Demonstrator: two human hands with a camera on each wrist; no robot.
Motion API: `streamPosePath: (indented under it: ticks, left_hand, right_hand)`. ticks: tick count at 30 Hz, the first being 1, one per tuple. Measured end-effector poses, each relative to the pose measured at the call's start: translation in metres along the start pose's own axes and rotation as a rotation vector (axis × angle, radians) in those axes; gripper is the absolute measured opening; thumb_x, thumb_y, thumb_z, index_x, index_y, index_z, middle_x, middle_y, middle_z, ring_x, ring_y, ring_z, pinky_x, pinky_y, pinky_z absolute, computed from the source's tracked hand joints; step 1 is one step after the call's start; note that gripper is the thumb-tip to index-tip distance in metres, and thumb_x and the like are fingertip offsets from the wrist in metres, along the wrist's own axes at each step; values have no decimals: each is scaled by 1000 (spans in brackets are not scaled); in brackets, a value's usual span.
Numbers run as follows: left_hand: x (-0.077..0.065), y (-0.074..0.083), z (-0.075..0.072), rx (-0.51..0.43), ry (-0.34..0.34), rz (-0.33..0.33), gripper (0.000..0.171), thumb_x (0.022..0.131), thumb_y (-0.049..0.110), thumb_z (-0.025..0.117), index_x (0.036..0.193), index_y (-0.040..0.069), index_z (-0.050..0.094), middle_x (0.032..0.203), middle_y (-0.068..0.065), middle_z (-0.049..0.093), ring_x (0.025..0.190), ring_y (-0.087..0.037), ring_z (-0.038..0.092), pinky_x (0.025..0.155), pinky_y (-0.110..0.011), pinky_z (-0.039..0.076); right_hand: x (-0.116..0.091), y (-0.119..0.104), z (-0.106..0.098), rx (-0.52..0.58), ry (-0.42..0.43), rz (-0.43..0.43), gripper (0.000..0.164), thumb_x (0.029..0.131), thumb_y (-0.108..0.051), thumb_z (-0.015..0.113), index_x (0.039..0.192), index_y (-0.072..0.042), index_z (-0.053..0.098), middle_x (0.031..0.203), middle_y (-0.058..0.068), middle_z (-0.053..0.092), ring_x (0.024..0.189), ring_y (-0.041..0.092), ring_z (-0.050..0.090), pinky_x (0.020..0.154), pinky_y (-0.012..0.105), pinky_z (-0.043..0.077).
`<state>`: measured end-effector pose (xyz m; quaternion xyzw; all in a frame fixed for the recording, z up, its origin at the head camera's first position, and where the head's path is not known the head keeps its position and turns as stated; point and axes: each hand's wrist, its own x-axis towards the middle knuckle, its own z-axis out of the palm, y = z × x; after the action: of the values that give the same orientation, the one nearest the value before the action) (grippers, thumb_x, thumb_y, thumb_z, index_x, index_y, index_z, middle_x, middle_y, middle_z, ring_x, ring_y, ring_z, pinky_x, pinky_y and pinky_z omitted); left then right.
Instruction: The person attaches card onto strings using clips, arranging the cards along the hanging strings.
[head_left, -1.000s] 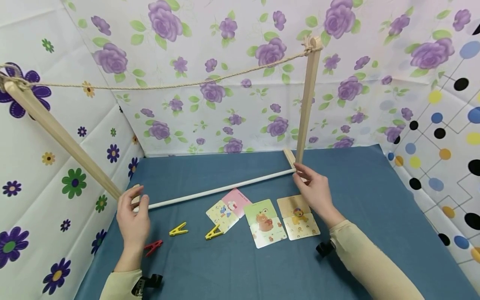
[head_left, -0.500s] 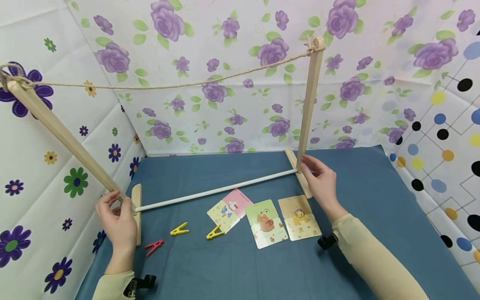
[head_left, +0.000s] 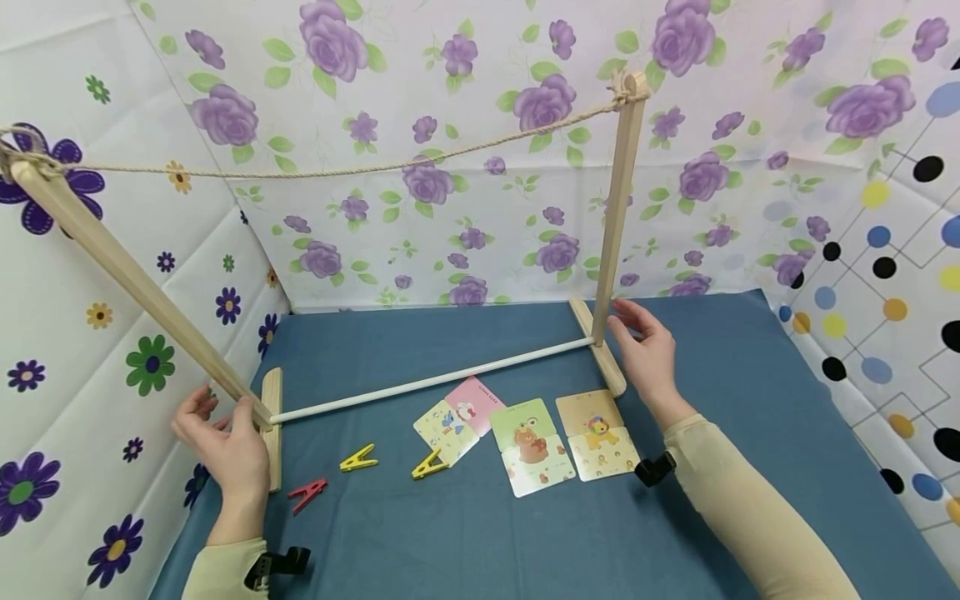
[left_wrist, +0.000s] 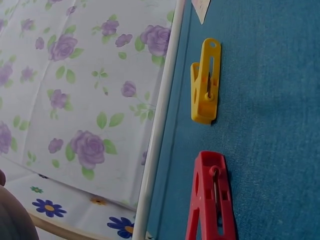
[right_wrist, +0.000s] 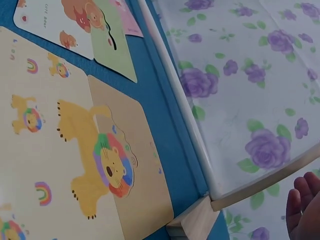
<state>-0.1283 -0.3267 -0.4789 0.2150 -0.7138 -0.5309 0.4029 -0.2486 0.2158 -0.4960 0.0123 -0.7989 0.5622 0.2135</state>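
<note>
A wooden stand spans the table, its left post (head_left: 135, 275) and right post (head_left: 619, 208) joined low down by a white rod (head_left: 435, 382) and at the top by a sagging twine (head_left: 337, 173). My left hand (head_left: 234, 457) is beside the base of the left post, fingers loosely bent, thumb tip right at the wood. Just right of the right post, my right hand (head_left: 649, 357) hovers with nothing between its relaxed fingers. In the right wrist view, its fingers (right_wrist: 306, 200) show apart from the wood.
In front of the rod lie a pink-and-yellow card (head_left: 453, 423), a green bear card (head_left: 532, 452) and a tan lion card (head_left: 597, 437). A red clothespin (left_wrist: 211, 195) and a yellow clothespin (left_wrist: 206, 85) lie near the left foot (head_left: 273, 387); another yellow clothespin (head_left: 429, 467) touches the pink-and-yellow card.
My left hand has left the rod's left end and shifted left to the post. My right hand has drawn back rightward from the rod's right end. The stand's feet are now uncovered.
</note>
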Motion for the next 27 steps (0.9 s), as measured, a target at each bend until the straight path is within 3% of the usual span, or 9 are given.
streamPosePath:
  ticks: [5, 9, 12, 17, 27]
  left_hand:
    - [6, -1, -1, -36, -16, -120, 51, 106, 13, 60, 154, 17, 42, 138, 6, 37, 116, -8, 38, 97, -27, 35]
    - [12, -5, 1, -93, -54, -194, 51, 107, 14, 59, 154, 20, 40, 148, 0, 39, 126, -13, 42, 107, -33, 38]
    - [15, -9, 2, -101, -74, -191, 51, 107, 13, 58, 155, 18, 40, 150, 2, 41, 137, -15, 42, 113, -35, 38]
    - [19, -14, 3, -88, -75, -187, 50, 108, 15, 58, 155, 18, 41, 146, 4, 44, 136, -16, 45, 114, -35, 38]
    - [31, -23, 4, -43, -143, -231, 51, 113, 27, 55, 161, 20, 41, 157, -12, 48, 138, -21, 48, 120, -41, 39]
  right_hand:
    - [6, 6, 0, 4, -67, 14, 52, 108, -42, 65, 154, -17, 60, 148, 4, 65, 131, 24, 60, 103, 38, 50]
    - [12, 10, 2, 3, -126, 6, 54, 109, -44, 62, 159, -23, 55, 151, 7, 61, 137, 27, 56, 109, 52, 47]
    - [18, 13, 5, 0, -155, 2, 55, 110, -43, 60, 160, -22, 52, 150, 11, 61, 139, 30, 54, 110, 55, 46]
    - [25, 18, 9, 14, -181, -17, 54, 112, -36, 59, 161, -17, 50, 147, 16, 61, 139, 34, 54, 112, 58, 45]
    - [35, 25, 12, 20, -220, -4, 59, 110, -34, 62, 163, -14, 46, 144, 20, 60, 136, 37, 56, 113, 57, 45]
